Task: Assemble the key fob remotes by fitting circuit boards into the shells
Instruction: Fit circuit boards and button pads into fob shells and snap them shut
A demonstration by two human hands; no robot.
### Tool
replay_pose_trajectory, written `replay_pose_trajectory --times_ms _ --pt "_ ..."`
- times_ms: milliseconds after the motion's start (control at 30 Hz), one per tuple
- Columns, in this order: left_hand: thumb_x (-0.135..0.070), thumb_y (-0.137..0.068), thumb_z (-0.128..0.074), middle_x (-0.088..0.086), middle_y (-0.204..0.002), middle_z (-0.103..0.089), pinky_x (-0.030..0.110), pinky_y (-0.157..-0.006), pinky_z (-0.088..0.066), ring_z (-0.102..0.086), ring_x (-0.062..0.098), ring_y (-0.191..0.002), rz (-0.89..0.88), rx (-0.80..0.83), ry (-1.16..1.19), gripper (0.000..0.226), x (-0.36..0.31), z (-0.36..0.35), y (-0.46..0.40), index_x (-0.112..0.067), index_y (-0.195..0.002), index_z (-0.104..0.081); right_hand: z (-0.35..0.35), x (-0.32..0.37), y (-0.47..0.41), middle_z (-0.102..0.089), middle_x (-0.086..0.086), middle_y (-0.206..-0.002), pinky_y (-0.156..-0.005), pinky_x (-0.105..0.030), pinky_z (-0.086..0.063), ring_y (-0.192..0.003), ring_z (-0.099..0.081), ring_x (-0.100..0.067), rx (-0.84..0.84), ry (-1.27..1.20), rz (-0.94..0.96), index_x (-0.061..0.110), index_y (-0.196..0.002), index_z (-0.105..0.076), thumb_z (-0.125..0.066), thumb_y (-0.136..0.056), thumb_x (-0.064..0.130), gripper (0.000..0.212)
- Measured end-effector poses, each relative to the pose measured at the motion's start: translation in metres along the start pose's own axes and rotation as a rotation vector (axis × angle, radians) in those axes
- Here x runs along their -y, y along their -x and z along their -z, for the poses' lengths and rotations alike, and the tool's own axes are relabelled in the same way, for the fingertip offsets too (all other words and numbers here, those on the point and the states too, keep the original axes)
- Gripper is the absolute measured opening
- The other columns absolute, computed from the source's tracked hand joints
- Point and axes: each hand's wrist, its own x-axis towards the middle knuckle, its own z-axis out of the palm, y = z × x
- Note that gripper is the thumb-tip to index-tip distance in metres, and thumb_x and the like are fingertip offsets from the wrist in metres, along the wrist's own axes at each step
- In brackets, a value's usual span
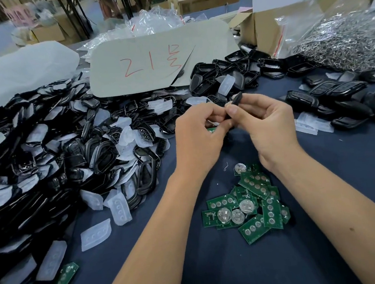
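Both hands meet above the middle of the dark blue table (324, 197). My right hand (265, 123) pinches a black key fob shell (237, 99) held edge-on, its upper end sticking up past the fingers. My left hand (201, 136) grips the same shell from the left, and a green circuit board (211, 129) peeks out under its fingers. Several loose green circuit boards (252, 204) with round battery clips lie in a heap near my forearms.
A big pile of black shells and translucent rubber button pads (68, 153) covers the left side. More shells (232, 73) lie behind the hands and assembled-looking fobs (329, 100) at right. A card marked in red (158, 62), a cardboard box (262, 27) and a bag of metal rings (344, 42) stand at the back.
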Motion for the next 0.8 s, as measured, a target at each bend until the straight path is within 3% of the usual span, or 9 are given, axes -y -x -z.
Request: replay_pose_trajectory --times_ms 33,133,233,400,500,567,600,700,800 --pt "-0.027 -0.086 -0.081 -0.012 -0.081 -0.066 0.024 -0.074 -0.050 -0.062 0.009 -0.084 0.007 -0.006 -0.052 0.011 0.001 0.003 0.000 -0.021 -0.085 -0.072 0.002 0.000 -0.002 -0.080 -0.009 -0.100 -0.089 -0.037 -0.061 -0.100 -0.077 -0.026 -0.006 -0.014 -0.018 0.012 -0.106 -0.076 -0.083 -0.086 0.008 0.022" --pt "-0.055 -0.094 -0.065 -0.002 -0.100 -0.064 0.036 -0.090 -0.047 -0.056 0.022 -0.103 0.150 -0.012 -0.438 0.038 0.011 0.011 0.000 -0.017 -0.100 -0.067 0.008 0.002 -0.009 -0.080 -0.007 -0.104 -0.086 -0.030 -0.060 -0.100 -0.076 -0.022 -0.009 -0.123 -0.107 0.007 -0.115 -0.071 -0.072 -0.094 0.008 0.021" --pt "-0.068 -0.090 -0.061 0.007 -0.112 -0.059 0.042 -0.100 -0.042 -0.049 0.031 -0.112 0.314 0.087 -0.715 0.054 0.017 0.016 0.003 -0.016 -0.107 -0.061 0.014 0.003 -0.014 -0.077 -0.010 -0.110 -0.097 -0.039 -0.059 -0.106 -0.073 -0.026 0.060 -0.207 -0.191 0.000 -0.124 -0.064 -0.060 -0.101 0.005 0.023" --pt "-0.063 -0.080 -0.077 -0.001 -0.098 -0.060 0.039 -0.087 -0.048 -0.055 0.023 -0.100 0.360 0.078 -0.523 0.047 0.019 0.017 0.000 -0.021 -0.094 -0.061 0.017 0.006 -0.015 -0.074 -0.012 -0.114 -0.096 -0.040 -0.059 -0.110 -0.072 -0.029 0.192 -0.161 -0.231 0.001 -0.124 -0.064 -0.055 -0.104 0.006 0.022" --pt "-0.047 -0.079 -0.085 -0.011 -0.077 -0.058 0.020 -0.063 -0.041 -0.053 0.002 -0.071 0.342 -0.015 -0.288 0.039 0.021 0.018 0.000 -0.022 -0.087 -0.056 0.017 0.006 -0.014 -0.075 -0.012 -0.117 -0.093 -0.040 -0.060 -0.110 -0.072 -0.030 0.240 -0.140 -0.224 0.004 -0.123 -0.065 -0.056 -0.103 0.006 0.022" --pt "-0.036 -0.080 -0.087 -0.011 -0.071 -0.057 0.015 -0.060 -0.040 -0.051 -0.001 -0.063 0.309 -0.037 -0.149 0.032 0.021 0.017 -0.001 -0.022 -0.084 -0.058 0.017 0.005 -0.013 -0.075 -0.012 -0.118 -0.090 -0.038 -0.060 -0.110 -0.073 -0.029 0.259 -0.122 -0.219 0.005 -0.123 -0.066 -0.057 -0.102 0.006 0.022" --pt "-0.031 -0.081 -0.087 -0.008 -0.071 -0.061 0.017 -0.063 -0.045 -0.056 0.001 -0.064 0.306 -0.045 -0.073 0.030 0.021 0.015 -0.002 -0.021 -0.083 -0.059 0.017 0.004 -0.013 -0.075 -0.012 -0.119 -0.089 -0.038 -0.060 -0.111 -0.073 -0.029 0.265 -0.112 -0.215 0.006 -0.124 -0.065 -0.058 -0.103 0.005 0.023" --pt "-0.026 -0.085 -0.085 0.014 -0.077 -0.068 0.047 -0.070 -0.056 -0.064 0.027 -0.069 0.354 -0.125 0.145 0.029 0.020 0.010 -0.004 -0.009 -0.083 -0.062 0.018 0.003 -0.013 -0.075 -0.013 -0.121 -0.088 -0.039 -0.061 -0.114 -0.072 -0.031 0.279 -0.096 -0.198 0.006 -0.126 -0.065 -0.059 -0.103 0.006 0.024" --pt "-0.025 -0.088 -0.083 0.012 -0.072 -0.065 0.039 -0.063 -0.048 -0.056 0.021 -0.063 0.453 -0.211 0.335 0.022 0.021 0.007 -0.005 -0.012 -0.082 -0.067 0.017 0.004 -0.011 -0.075 -0.012 -0.122 -0.085 -0.037 -0.061 -0.114 -0.072 -0.029 0.351 -0.085 -0.191 0.007 -0.125 -0.067 -0.063 -0.099 0.013 0.027"
